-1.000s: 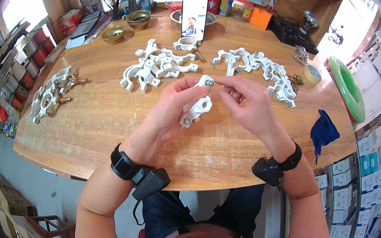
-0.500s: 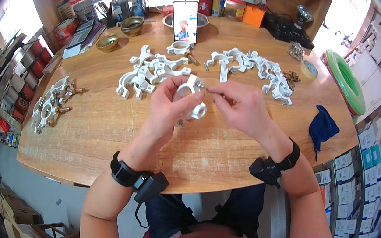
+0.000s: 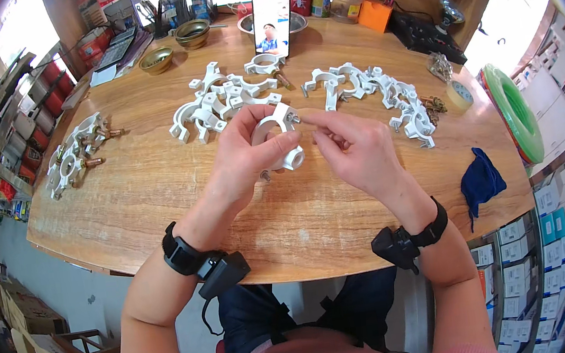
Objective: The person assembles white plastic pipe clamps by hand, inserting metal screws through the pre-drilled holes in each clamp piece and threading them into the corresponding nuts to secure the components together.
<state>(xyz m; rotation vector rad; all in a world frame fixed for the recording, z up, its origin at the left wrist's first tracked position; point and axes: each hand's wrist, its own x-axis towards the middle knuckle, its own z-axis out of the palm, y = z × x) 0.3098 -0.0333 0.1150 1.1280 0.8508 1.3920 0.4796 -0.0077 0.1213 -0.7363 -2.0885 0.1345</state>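
White plastic pipe clamp [image 3: 278, 138], two halves closed into a ring, is gripped in the left hand [image 3: 252, 155] above the near middle of the wooden table [image 3: 160, 204], raised clear of the surface so both ends stay reachable. Right hand [image 3: 353, 151] pinches a small screw [image 3: 296, 116] at the clamp's upper lug, fingertips closed on it. Loose clamp halves [image 3: 218, 103] lie in a heap just beyond the hands, more loose clamp halves [image 3: 370, 93] to the far right, assembled clamps with brass screws [image 3: 74, 155] at the left edge. Upright phone [image 3: 272, 24] stands at the far side, facing the person.
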